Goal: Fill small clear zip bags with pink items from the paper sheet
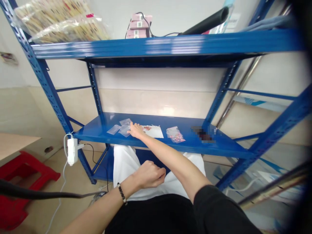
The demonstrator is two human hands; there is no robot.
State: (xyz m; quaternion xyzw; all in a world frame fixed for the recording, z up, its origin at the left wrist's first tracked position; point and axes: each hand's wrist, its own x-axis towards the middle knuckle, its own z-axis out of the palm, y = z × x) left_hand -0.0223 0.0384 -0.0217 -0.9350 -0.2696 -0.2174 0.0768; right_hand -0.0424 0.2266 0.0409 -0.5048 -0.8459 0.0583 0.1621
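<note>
Bags point(123, 129) lie on the blue shelf point(168, 121) by the right hand point(136, 130), its grip unclear, while the left hand point(149, 174) curls narrow.

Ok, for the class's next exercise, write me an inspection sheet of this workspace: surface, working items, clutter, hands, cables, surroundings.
Surface: blue metal lower shelf, bearing the items below.
Working items: flat clear plastic bags at left; small reddish-brown pieces on a white paper-like sheet; clear plastic packaging with small reddish pieces right of it.
Clutter: dark pixelated object at right, unidentifiable.
Hands: right hand at the bags' right edge, grip unclear; left hand curled, nothing visible in it.
Cables: white cable by a white plastic power strip; thin black cable on the blue upper shelf.
Surroundings: red plastic stool; white-and-beige wall.
</note>
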